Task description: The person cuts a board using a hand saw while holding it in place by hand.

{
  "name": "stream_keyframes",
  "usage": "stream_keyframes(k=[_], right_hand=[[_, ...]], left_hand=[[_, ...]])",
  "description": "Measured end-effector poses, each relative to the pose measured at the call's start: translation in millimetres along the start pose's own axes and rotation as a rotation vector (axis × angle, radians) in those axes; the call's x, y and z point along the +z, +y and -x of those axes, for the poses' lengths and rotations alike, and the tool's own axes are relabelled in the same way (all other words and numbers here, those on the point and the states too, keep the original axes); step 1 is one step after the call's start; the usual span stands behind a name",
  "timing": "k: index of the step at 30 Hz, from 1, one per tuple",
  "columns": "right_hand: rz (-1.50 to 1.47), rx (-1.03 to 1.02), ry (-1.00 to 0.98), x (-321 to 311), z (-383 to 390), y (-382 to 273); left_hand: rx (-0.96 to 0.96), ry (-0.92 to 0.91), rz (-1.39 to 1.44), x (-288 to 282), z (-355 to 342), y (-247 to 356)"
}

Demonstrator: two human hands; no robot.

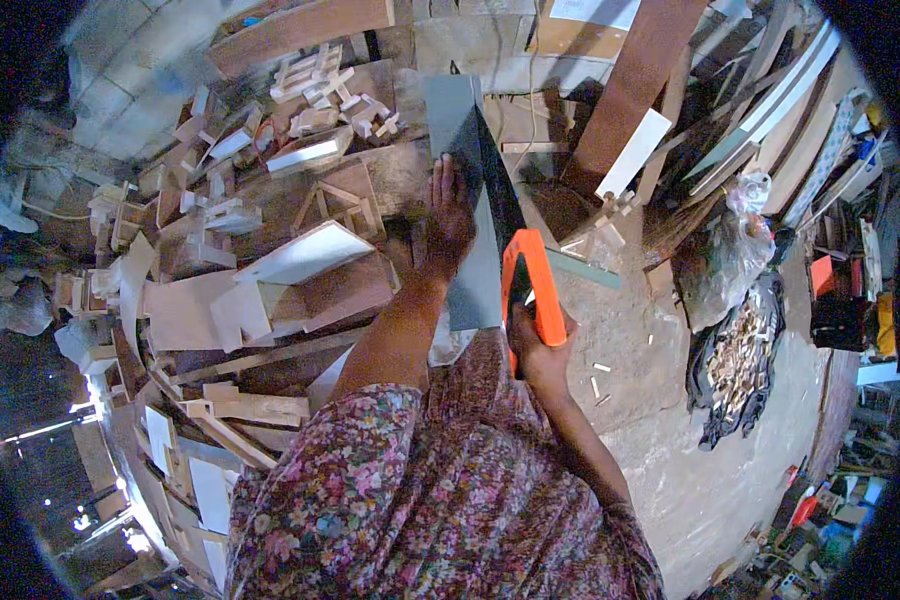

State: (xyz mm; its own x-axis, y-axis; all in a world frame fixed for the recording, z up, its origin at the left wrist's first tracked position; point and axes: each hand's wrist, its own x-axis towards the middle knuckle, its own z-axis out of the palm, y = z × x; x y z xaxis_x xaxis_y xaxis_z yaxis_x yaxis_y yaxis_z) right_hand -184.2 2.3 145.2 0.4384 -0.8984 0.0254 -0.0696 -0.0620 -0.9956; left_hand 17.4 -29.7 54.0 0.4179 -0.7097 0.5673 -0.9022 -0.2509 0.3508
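Observation:
A long grey board (475,285) lies lengthwise in front of me. My left hand (453,210) rests flat on its left side, fingers stretched out and pointing away from me. Beside the board's near right edge, my right hand (545,345) is wrapped round the orange handle of a handsaw (538,285). The saw's dark blade appears to run away from me along the right edge of the board. Whether its teeth touch the board cannot be made out. A narrow grey-green strip (585,268) lies on the floor just right of the saw.
Wood offcuts (310,250) and small wooden pieces (325,85) crowd the left side. A brown plank (635,95) and long strips (770,110) lean at the far right. Black plastic holding small wood bits (740,360) lies on the concrete floor (670,440) to the right.

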Motion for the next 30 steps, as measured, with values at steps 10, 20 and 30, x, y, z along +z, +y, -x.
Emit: stream_keyframes(k=[10, 20, 30], right_hand=[[-0.018, -0.178, 0.078, 46, -95, 27], [-0.038, 0.085, -0.082, 26, -51, 8], [-0.132, 0.024, -0.087, 21, -70, 31]], left_hand=[[-0.081, 0.016, 0.021, 17, -3, -2], [-0.076, 0.186, 0.062, 18, 1, -2], [0.025, 0.310, -0.115, 30, -9, -15]])
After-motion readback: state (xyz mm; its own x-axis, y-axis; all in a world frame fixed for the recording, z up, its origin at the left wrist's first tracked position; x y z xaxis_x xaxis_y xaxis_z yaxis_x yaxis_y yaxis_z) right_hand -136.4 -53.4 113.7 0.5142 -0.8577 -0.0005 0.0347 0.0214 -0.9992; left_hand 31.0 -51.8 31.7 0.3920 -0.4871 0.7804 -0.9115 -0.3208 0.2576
